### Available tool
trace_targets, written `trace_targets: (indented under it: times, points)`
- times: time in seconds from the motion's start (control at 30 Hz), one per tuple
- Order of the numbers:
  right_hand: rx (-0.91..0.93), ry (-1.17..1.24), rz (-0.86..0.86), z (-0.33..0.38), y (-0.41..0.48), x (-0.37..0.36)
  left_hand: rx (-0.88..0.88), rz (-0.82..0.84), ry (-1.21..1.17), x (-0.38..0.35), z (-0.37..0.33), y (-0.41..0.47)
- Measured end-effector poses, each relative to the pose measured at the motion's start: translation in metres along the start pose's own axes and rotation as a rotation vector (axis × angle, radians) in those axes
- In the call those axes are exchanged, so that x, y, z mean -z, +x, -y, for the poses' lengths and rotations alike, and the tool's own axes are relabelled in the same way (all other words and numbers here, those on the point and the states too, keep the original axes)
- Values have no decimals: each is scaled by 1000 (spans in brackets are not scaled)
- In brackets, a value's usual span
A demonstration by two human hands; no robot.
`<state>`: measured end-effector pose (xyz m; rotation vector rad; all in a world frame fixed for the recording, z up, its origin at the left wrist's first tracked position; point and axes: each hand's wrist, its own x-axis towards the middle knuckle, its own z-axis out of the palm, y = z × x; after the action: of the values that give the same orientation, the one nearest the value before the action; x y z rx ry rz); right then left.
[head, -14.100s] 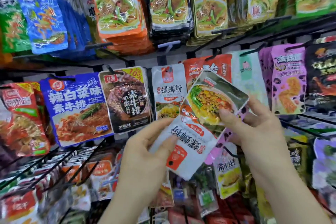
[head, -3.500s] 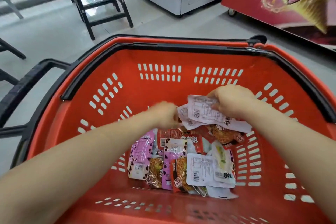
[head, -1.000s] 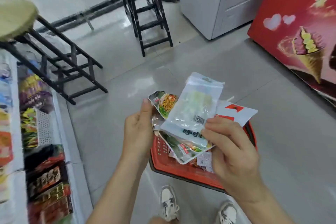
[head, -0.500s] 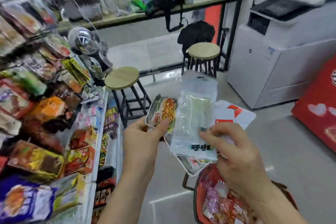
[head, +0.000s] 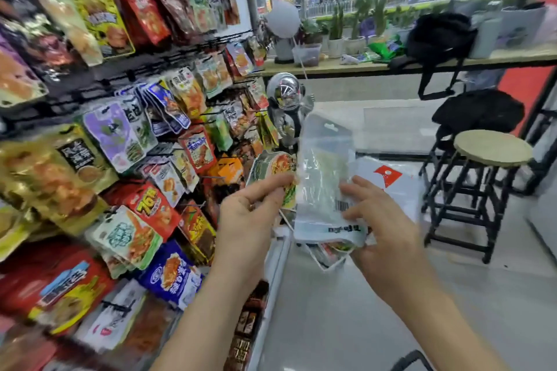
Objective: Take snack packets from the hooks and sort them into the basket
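- Left hand (head: 250,220) and right hand (head: 382,238) bare, with slender fingers.
- Left forearm (head: 205,310) and right forearm (head: 446,319) uncovered down to the lower frame edge.
- Nails too blurred to judge.

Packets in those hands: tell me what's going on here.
A person stands beside a rack of hanging snacks, holding several packets taken off the hooks. The left hand pinches a noodle-print packet; the right hand grips a clear packet in front, a white packet behind it.
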<state>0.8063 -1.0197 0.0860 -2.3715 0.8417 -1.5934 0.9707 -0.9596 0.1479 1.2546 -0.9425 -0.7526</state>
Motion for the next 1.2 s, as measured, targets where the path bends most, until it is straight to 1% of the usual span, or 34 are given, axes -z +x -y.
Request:
trace_targets:
  times: [0.07, 0.13, 0.2, 0.33, 0.4, 0.47, 0.57, 0.63, 0.7, 0.8, 0.83, 0.93, 0.97, 1.03, 1.07, 1.1, 1.13, 1.2]
  points:
    - [7, 72, 4, 7, 12, -25, 16, -65, -32, 15, -7, 2]
    - [-8, 162, 80, 14, 23, -49, -12, -144, -28, 30, -11, 4]
    - [-12, 257, 193, 21, 32, -65, -34, -230, 35, 46, -12, 9]
    - [-92, 494, 500, 31, 55, -79, -33, -369, 84, 64, -18, 14]
    - [-112, 618, 588, 31, 63, -84, -43, -446, 63, 69, -17, 16]
    - [-165, 753, 609, 32, 72, -91, -38, -509, 35, 71, -17, 18]
    - [-248, 894, 544, 37, 82, -107, -61, -571, -20, 77, -16, 19]
    - [-335, 1021, 577, 43, 85, -121, -105, -605, -16, 85, -20, 16]
    - [-389, 1193, 670, 49, 86, -135, -168, -626, 102, 93, -26, 12]
    - [-384, 1408, 794, 64, 88, -158, -269, -708, 455, 109, -37, 3]
    - [-364, 1463, 842, 70, 89, -165, -313, -712, 579, 115, -39, 0]
    - [-354, 1565, 1021, 94, 94, -180, -502, -638, 1004, 127, -48, -5]
    - [-370, 1611, 1095, 101, 97, -185, -526, -655, 1150, 133, -50, -4]
    - [-365, 1684, 1229, 114, 107, -192, -482, -706, 1292, 148, -59, -6]
    - [-375, 1681, 1253, 123, 114, -194, -476, -612, 1326, 159, -60, -12]
    - [-399, 1656, 1240, 133, 121, -197, -526, -513, 1358, 173, -62, -18]
    - [-433, 1595, 1190, 144, 131, -199, -602, -463, 1409, 187, -66, -21]
    - [-467, 1442, 1064, 164, 147, -205, -602, -436, 1441, 211, -75, -30]
